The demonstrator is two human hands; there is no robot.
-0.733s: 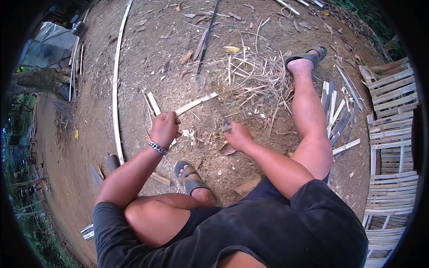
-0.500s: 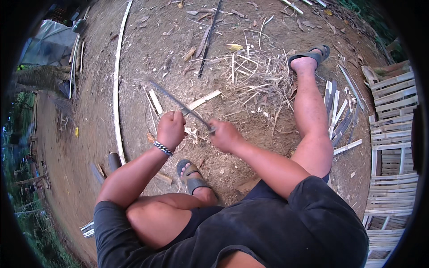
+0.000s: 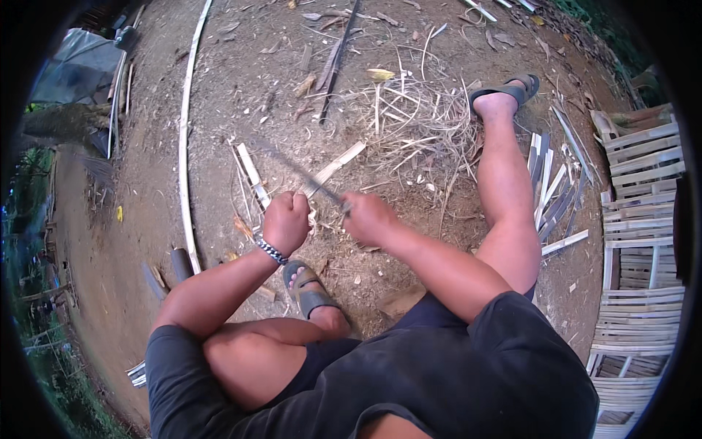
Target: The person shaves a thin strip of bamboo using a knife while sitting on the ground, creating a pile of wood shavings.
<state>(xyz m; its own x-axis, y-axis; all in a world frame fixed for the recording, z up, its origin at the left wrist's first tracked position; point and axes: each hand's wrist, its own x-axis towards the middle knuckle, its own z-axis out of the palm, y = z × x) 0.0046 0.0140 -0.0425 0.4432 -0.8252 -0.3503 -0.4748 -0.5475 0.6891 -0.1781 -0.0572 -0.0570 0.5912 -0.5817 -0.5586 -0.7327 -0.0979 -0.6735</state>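
My right hand (image 3: 371, 219) is closed around the handle end of a long dark knife (image 3: 322, 189). Its blade slants up and left, blurred toward the tip, and crosses over a pale bamboo strip (image 3: 342, 162). To the left, my left hand (image 3: 287, 221) is closed in a fist close to the blade. The strip reaches up and right from that fist; the part within the fingers is hidden. Another pale strip (image 3: 251, 170) lies on the ground just beyond my left hand.
Thin shavings (image 3: 420, 128) are heaped between my hands and my outstretched leg. Dark-backed strips (image 3: 559, 190) lie beside that leg. A slatted bamboo frame (image 3: 643, 227) stands at far right. One long pale strip (image 3: 184, 146) runs along the left; a dark rod (image 3: 338, 66) lies ahead.
The blade has shifted slightly and its tip is more blurred. The bamboo strip's far end has moved a little up and right. Both hands keep their grip.
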